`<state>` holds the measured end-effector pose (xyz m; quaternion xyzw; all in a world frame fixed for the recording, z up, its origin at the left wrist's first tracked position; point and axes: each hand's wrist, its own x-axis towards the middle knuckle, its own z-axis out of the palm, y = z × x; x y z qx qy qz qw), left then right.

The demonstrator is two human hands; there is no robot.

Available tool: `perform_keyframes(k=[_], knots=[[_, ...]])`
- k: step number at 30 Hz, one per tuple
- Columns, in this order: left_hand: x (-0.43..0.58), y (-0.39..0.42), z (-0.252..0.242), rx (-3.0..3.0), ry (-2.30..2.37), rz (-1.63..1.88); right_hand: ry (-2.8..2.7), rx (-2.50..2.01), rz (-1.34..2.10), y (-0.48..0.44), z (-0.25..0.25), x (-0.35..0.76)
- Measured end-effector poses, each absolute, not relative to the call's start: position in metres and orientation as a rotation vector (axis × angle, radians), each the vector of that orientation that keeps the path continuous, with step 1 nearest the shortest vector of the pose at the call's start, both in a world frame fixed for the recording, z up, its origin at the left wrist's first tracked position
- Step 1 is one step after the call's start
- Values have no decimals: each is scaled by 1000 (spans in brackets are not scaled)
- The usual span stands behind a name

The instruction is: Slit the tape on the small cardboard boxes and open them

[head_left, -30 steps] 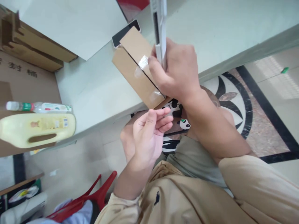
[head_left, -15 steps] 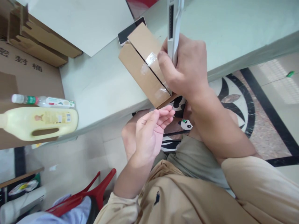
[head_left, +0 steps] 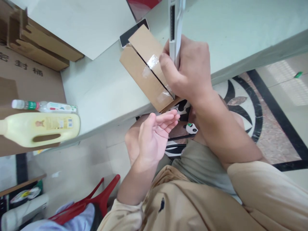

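Observation:
My right hand (head_left: 189, 72) is closed round a long white utility knife (head_left: 175, 25), its lower end against the taped seam of a small cardboard box (head_left: 141, 72). The box lies on the pale table (head_left: 101, 93) and overhangs its near edge. Clear tape crosses the seam between the two flaps. My left hand (head_left: 154, 136) hovers below the table edge, just under the box's near corner, palm up with the fingers loosely curled and nothing in it.
A black phone (head_left: 131, 30) lies behind the box. At the left are a yellow jug (head_left: 40, 128), a clear bottle (head_left: 45, 105) and flattened cardboard (head_left: 36, 48). A white sheet (head_left: 84, 22) lies on the table. A red chair (head_left: 96, 202) stands below.
The view shifted slightly. My right hand and the knife stay at the box seam. My left hand keeps hovering under the box corner, fingers a little more stretched.

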<state>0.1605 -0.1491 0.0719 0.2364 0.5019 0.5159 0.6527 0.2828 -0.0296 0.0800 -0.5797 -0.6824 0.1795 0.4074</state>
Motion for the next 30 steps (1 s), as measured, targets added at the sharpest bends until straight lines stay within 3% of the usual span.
perform_keyframes(k=[15,20,30], knots=[[143,-149,65,1138,1212,1367,-1695,-1419,467,-30,79,283],[145,-153,69,1248,1242,1262,-1705,-1431,486,-29,79,283],[189,-151,68,2154,932,697,-1658,-1331,520,-33,80,284]])
